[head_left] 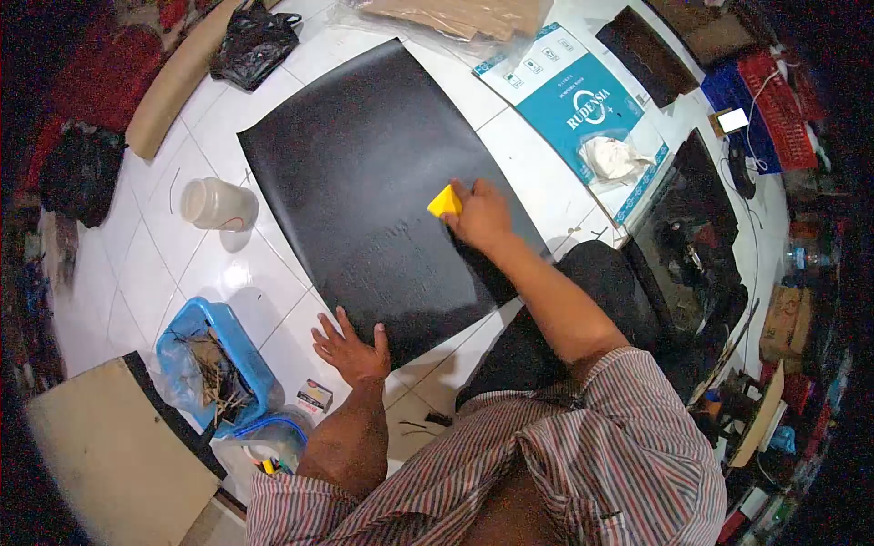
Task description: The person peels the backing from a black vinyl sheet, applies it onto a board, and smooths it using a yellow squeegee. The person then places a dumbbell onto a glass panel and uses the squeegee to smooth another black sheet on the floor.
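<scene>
A large black sheet (355,155) lies on the white tiled floor in front of me, its surface smooth at the far end and wrinkled or streaked near the middle. My right hand (482,217) grips a small flat yellow scraper (443,202) that rests against the sheet, right of its middle. At the sheet's near left edge is my left hand (353,350), fingers spread, the fingertips pointing away from me. Its thumb side touches or nearly touches the sheet's edge; I cannot tell which. A small box (314,396) sits just below that hand.
Left of the sheet stands a cloudy plastic jar (217,204). A blue basket (271,364) with sticks and scraps is nearer me. On the right lie a teal-and-white cardboard panel (569,86) and a bag of white material (612,158). A black plastic bag (255,44) lies at the far left.
</scene>
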`<state>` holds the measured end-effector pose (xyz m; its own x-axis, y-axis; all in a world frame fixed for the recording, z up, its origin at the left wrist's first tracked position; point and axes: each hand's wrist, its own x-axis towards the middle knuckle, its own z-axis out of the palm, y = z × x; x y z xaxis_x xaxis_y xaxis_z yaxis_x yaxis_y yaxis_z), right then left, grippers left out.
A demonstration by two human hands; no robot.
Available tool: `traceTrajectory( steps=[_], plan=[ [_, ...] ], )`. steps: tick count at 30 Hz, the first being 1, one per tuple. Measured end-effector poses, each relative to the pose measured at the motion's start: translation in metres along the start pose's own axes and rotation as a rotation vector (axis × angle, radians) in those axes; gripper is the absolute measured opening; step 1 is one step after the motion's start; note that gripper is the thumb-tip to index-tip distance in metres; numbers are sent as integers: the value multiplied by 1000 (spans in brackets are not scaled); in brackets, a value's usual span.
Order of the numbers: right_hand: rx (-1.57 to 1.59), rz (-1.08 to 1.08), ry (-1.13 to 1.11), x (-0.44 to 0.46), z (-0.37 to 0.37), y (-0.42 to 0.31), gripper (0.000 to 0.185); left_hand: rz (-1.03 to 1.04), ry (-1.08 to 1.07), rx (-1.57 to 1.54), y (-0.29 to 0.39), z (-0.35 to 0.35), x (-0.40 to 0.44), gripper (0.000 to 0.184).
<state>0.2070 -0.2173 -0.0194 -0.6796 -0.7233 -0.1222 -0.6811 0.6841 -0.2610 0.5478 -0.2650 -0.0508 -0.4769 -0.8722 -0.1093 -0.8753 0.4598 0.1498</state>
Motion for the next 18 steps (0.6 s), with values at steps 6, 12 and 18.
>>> traceTrajectory(
  steps=[6,12,18],
  plan=[
    [-33,-214,-11,-31,5,-14,70,8,25,-18,0,0,-1,84],
    [-49,-18,36,16,1,1,70,-38,-30,-33,3,-4,2,86],
    [-85,-128,33,-9,6,-18,66,20,78,-58,-4,7,-2,84]
  ],
)
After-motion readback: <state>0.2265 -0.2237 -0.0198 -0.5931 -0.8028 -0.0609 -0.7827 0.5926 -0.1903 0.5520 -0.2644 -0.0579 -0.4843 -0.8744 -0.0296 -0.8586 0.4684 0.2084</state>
